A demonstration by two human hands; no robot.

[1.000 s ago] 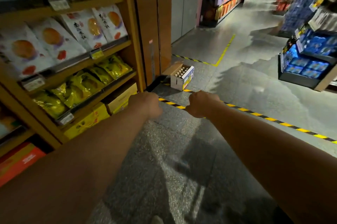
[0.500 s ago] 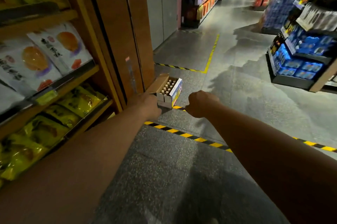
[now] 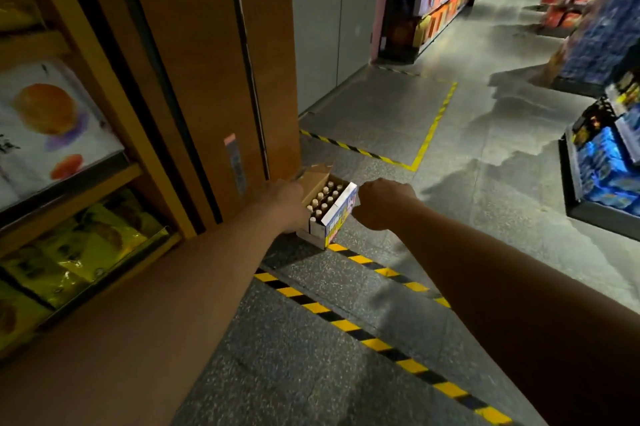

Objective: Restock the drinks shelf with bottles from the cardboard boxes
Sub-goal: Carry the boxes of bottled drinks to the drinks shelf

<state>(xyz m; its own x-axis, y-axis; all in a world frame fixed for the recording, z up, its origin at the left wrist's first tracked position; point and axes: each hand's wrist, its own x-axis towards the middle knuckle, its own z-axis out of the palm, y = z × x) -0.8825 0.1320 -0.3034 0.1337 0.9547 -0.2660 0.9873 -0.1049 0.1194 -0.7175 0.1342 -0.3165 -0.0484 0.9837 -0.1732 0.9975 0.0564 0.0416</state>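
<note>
Left of frame: snack bags are lying on a wooden shelf. Centre: the left hand is lying against the left wall of the open cardboard box, which is sitting on the floor beside hazard tape, with bottles standing upright inside. The right hand, fingers curled, is meeting the box's right flap. Whether either hand is gripping cannot be told.
</note>
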